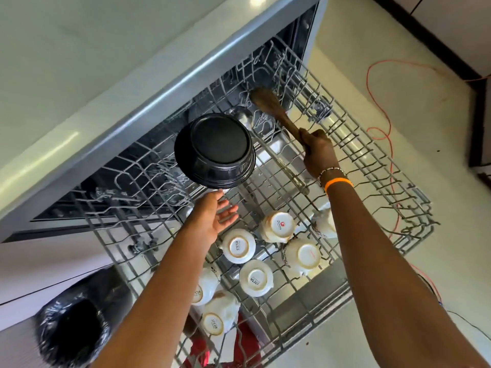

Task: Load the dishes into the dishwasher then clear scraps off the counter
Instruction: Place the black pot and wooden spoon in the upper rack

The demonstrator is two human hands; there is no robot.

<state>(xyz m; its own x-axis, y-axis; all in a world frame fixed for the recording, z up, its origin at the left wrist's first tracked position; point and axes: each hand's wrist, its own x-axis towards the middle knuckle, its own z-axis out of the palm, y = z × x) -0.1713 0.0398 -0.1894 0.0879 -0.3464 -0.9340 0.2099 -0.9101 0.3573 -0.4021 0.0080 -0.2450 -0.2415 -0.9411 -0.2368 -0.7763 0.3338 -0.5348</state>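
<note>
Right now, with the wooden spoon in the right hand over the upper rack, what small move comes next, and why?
Probably lower the wooden spoon flat onto the rack at the back. The right hand grips its handle with the bowl end already over bare wires there, while the cups fill the front and the black bowl sits left, by the open left hand.

The rack (372, 166) is showing grey wire. The pot (215, 152) is looking glossy black. The spoon (273, 110) is showing dark brown wood. The cups (256, 277) are showing white, with tan rings round their bases and dark lettering; one cup (279, 225) is bearing a red mark. The wristband (338, 183) is glowing orange, beside a beaded bracelet (332, 171) in pale and dark beads. The cable (382, 107) is running orange-red over the cream floor (438, 123). The bin liner (71, 333) is shining black. The counter (79, 62) is looking pale grey-white.
</note>
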